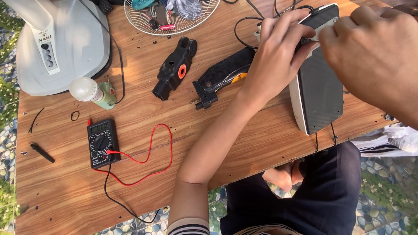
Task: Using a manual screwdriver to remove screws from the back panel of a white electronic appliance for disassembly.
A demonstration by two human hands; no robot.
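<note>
left hand and right hand each in closed grip on black-and-white device, black multimeter well left of grip on worktop.

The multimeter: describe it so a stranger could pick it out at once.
Start at the wooden table and go to its left half, below the white light bulb. The multimeter lies flat there, a small black box with a round dial; only it trails red and black leads.

A black multimeter with red lead lies beside a bulb.
</note>
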